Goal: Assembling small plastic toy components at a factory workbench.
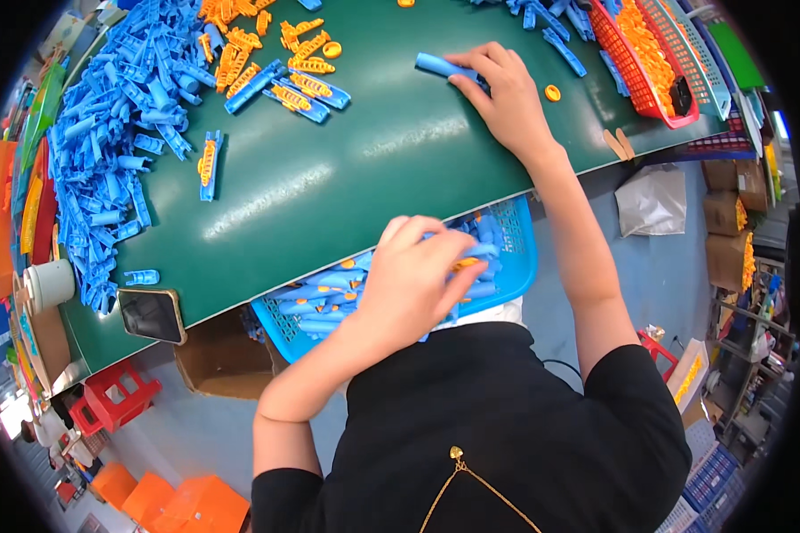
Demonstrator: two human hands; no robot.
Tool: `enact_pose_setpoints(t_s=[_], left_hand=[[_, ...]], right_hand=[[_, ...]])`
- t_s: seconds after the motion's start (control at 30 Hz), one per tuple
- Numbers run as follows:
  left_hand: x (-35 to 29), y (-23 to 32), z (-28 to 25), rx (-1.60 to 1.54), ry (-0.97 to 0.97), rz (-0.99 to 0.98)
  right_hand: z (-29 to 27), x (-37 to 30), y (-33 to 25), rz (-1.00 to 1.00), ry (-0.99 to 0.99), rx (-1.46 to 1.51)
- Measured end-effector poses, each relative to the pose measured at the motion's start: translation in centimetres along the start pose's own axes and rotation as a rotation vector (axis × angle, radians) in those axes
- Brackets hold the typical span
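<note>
My right hand (505, 93) is closed on a blue plastic tube-shaped part (438, 65) at the far side of the green table (373, 169). Its thumb and fingers pinch the part's right end. Over the blue basket (526, 258) at my lap, my left hand (415, 277) has its fingers curled. A light blue plastic part (482, 251) with some orange shows between thumb and fingertips. Under that hand, the basket holds several blue parts (316, 306) with orange bits. The palm of the left hand is hidden from view.
Blue parts (120, 133) are heaped at the left, beside orange strips (236, 58). Several blue pieces with orange inserts (309, 89) lie nearby. A phone (151, 314) rests at the front left edge. A red basket (658, 75) of orange pieces stands far right.
</note>
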State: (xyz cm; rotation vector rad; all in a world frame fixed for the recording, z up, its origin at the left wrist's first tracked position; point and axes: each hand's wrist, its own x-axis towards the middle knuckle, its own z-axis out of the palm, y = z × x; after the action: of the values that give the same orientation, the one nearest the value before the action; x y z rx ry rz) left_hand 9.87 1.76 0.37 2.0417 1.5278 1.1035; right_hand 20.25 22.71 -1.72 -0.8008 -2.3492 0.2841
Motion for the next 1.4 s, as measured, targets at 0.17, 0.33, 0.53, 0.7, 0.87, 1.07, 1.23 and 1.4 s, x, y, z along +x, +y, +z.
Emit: enact_pose_setpoints(t_s=[0.17,0.33,0.53,0.7,0.87,1.07,1.23,1.4], left_hand=[[-0.3,-0.8,-3.1,-1.195,0.177,-0.603],[-0.4,-1.8,-4.0,-1.46,0.431,-0.628],[0.1,-2.4,-3.5,-1.404,0.71,-0.535],[0.0,-2.3,-3.4,-1.168,0.874,-0.538],[-0.4,-2.2,-3.3,-1.211,0.831,-0.491],[-0.7,-2.2,-3.2,-1.229,0.833,-0.515],[-1.1,-2.7,-3.5,-1.213,0.707,-0.549],[-1.7,-3.6,-3.4,-1.375,0.777,-0.493]], right_hand=[[-1.2,-0.1,-1.5,0.005,-0.078,0.003],[-2.1,-1.0,-4.3,0.099,-0.166,0.119],[-2.0,-3.9,-10.9,0.328,-0.134,0.966],[-0.9,-4.5,-13.0,0.315,-0.145,1.0],[0.1,-4.9,-13.1,0.243,-0.15,1.006],[0.0,-5.3,-13.3,0.264,-0.18,1.029],[-0.3,-4.8,-12.6,0.228,-0.279,1.024],[0.4,-5.1,-13.6,0.046,-0.325,0.884]])
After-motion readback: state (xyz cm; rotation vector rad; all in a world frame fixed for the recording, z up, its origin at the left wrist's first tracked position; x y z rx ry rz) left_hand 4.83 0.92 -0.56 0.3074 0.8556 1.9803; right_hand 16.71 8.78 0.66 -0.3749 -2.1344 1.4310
